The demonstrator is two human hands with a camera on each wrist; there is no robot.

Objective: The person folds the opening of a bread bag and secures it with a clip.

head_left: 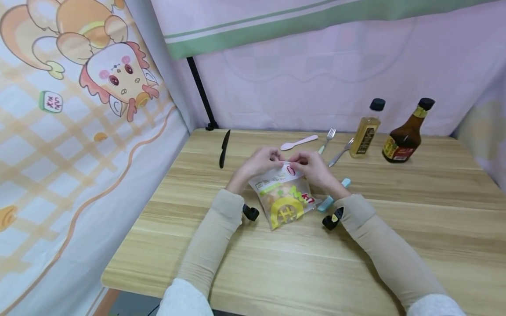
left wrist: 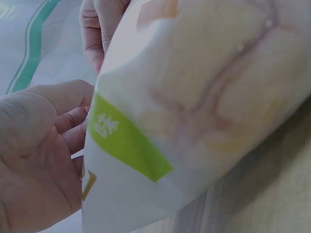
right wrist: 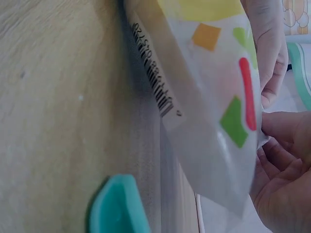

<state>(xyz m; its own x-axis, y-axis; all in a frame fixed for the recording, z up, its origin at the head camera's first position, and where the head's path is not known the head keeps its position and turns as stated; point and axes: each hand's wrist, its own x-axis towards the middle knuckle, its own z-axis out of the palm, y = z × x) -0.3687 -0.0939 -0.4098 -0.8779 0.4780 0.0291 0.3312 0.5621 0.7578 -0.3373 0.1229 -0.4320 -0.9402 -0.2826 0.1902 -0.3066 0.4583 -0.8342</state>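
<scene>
Evidently the work was at its start: the snack bag (head_left: pixel 283 197) looked sealed, with its contents showing through the clear front, and I saw no tear or gap along its top edge. Both hands were holding it at that top edge. The left hand (head_left: pixel 258 161) pinched one corner with curled fingers, and the right hand (head_left: pixel 314 166) pinched the other, their fingertips nearly meeting above the red label. The bag's lower end rested on the wooden surface (head_left: pixel 395 245), in front of the person and between the 2 forearms, with the upper end lifted and tilted away.

Just beside the right wrist lay a teal clip (head_left: pixel 331 202). Farther back were a black knife (head_left: pixel 224 148), a pink spoon (head_left: pixel 298 142), 2 forks (head_left: pixel 334 145) and 2 bottles (head_left: pixel 385 129). Judging from this, opening the bag remained to be done.
</scene>
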